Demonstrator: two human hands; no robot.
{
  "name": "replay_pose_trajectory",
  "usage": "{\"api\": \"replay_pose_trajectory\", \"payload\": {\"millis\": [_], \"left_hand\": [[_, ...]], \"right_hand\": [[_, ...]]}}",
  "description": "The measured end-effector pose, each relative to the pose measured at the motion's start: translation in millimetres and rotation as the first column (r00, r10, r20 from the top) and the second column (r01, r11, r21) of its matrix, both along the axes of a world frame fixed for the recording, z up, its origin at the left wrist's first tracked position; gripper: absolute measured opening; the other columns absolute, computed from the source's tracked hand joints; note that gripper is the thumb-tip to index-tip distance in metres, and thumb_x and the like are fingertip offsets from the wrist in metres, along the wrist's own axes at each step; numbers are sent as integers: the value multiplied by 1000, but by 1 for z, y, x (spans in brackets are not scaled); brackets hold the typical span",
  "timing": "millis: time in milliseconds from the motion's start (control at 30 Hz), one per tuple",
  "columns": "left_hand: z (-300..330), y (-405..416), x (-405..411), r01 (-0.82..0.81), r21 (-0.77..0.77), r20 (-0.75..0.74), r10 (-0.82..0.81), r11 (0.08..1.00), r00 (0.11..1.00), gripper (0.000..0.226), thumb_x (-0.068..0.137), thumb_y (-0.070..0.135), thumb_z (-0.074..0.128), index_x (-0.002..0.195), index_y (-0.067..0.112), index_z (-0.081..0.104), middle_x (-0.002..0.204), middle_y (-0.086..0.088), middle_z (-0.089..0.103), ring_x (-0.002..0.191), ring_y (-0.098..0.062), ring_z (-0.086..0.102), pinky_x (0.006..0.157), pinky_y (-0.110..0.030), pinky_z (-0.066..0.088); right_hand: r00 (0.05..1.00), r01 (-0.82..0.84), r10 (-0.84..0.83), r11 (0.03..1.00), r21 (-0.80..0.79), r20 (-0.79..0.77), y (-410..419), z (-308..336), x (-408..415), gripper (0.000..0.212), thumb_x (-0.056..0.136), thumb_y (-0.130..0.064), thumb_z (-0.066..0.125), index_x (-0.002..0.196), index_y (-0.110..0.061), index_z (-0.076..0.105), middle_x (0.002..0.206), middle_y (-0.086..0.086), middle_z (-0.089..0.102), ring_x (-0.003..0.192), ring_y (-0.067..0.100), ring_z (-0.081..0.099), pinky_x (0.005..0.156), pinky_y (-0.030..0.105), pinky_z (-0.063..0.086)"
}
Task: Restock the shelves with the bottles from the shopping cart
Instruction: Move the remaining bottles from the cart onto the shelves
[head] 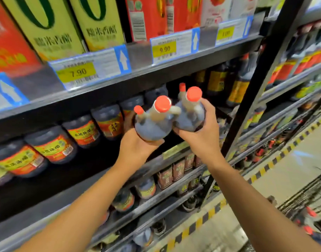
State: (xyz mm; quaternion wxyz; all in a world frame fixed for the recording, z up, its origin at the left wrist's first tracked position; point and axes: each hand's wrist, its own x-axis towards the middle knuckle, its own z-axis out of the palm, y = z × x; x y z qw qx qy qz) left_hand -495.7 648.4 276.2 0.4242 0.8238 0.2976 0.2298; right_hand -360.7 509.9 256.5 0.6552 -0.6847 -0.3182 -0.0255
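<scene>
Two bare forearms reach up from below. The left hand (136,144) cups a dark plastic jug with an orange-red cap (152,122); the right hand (201,131) grips a matching second jug (190,113) touching it, both held before the black metal shelf (156,77) stocked with dark labelled bottles (52,144).

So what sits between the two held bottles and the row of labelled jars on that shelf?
Head view: nothing; bare dark shelf space separates the left bottle and right bottle from the jars.

Dark metal store racking (250,84), pale floor (283,171), yellow-black hazard striping (261,172) along its base
</scene>
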Motion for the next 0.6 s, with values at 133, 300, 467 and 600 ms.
{"api": "replay_pose_trajectory", "payload": {"millis": [133,300,467,600], "left_hand": [[-19,19,5,40,-67,-244,-56,997,968,45,81,42,81,121,24,70,121,2,72,113,-17,63,82,-24,42],[-34,29,9,6,-131,5,-5,991,1000,103,61,26,96,146,22,37,135,6,56,118,-11,57,95,-25,45],[-39,33,7,72,-146,-46,-80,987,996,73,63,26,94,118,41,48,112,21,63,102,3,63,91,-26,54],[-40,32,5,127,-207,-95,-149,970,984,48,73,22,90,105,37,57,99,23,64,80,15,62,66,-4,48]], "right_hand": [[999,16,-20,993,-117,-33,13,-18,4,90,67,-33,90,142,-35,40,138,-8,49,128,12,51,101,42,51],[995,-98,90,965,-245,-44,19,-6,19,77,78,-34,85,141,-27,41,132,-8,56,117,3,57,92,29,53],[990,-137,125,959,-249,-64,19,-11,23,66,84,-26,81,137,-25,43,128,-7,60,114,5,61,91,28,55],[991,-130,119,966,-224,-63,18,-12,20,70,85,-24,81,143,-27,41,132,-10,59,117,2,59,91,19,52]]}}
